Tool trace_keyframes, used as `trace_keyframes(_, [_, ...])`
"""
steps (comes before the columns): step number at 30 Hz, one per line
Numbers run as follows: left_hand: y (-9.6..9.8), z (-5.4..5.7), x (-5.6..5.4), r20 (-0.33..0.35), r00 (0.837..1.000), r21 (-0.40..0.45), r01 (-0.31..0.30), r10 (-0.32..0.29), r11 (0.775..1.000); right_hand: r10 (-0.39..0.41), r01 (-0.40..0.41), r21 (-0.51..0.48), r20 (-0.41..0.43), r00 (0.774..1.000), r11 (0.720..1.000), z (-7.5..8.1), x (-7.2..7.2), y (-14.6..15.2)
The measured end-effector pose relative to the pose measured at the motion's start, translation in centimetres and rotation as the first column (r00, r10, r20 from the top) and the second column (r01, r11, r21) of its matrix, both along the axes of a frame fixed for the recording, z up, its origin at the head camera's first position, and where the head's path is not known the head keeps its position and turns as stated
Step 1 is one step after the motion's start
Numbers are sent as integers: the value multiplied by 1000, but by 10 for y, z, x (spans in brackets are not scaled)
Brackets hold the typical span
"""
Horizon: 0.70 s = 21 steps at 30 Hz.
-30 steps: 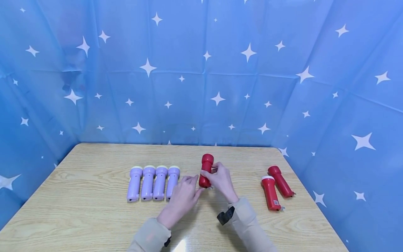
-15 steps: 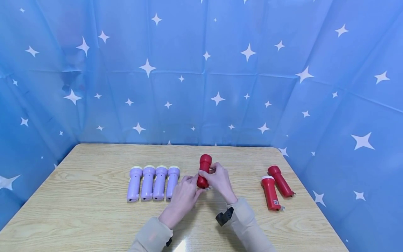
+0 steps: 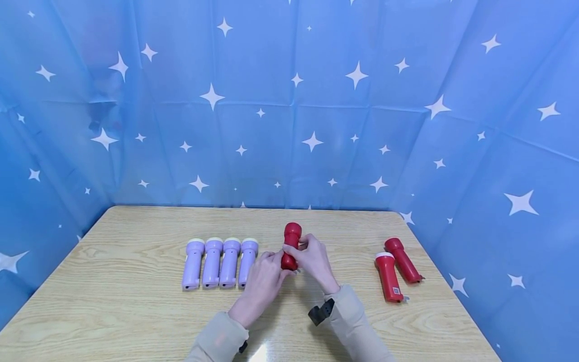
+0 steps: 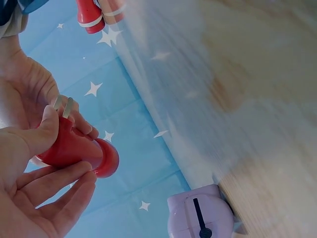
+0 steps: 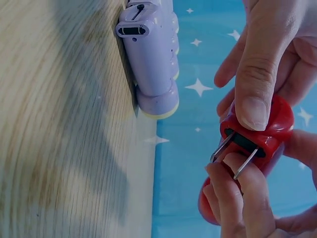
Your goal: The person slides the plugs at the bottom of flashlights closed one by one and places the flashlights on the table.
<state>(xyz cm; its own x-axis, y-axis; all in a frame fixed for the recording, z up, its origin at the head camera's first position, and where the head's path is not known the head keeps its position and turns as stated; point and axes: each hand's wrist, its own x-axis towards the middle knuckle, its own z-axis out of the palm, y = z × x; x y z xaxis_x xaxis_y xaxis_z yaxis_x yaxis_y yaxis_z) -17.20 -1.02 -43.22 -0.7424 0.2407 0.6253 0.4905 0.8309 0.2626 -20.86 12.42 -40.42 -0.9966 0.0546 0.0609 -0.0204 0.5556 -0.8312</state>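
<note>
A red flashlight (image 3: 292,232) is held between both hands over the middle of the table, head pointing toward the curtain. Two metal plug prongs (image 5: 247,162) stick out of its tail end. With thumb on one side and fingers on the other, the left hand (image 3: 264,276) holds the tail part. The right hand (image 3: 315,259) grips the body from the right, its fingertips right at the prongs in the right wrist view. Left of the hands, several lilac flashlights (image 3: 193,264) lie side by side in a row, heads away from the person.
Two more red flashlights lie at the right of the wooden table (image 3: 135,322), one white-rimmed (image 3: 389,279) and one all red (image 3: 404,261) leaning against it. A blue curtain (image 3: 253,125) with white stars hangs behind the table.
Both hands have drawn closer together, and the right hand and the red flashlight have shifted slightly left. The flashlights on the table have stayed put.
</note>
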Motion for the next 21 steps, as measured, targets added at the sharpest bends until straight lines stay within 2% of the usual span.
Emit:
trace_keyframes(8, [2, 2, 2, 45, 997, 22, -57, 56, 998, 9, -9, 44, -7, 1000, 999, 0, 0, -3])
trace_keyframes(12, [2, 2, 3, 43, 996, 21, -79, 78, 997, 10, -9, 66, -16, 1000, 998, 1, 0, -5])
trace_keyframes(21, [3, 2, 2, 37, 996, 18, -81, 80, 997, 27, -25, 77, -27, 999, 997, 1, 0, -6])
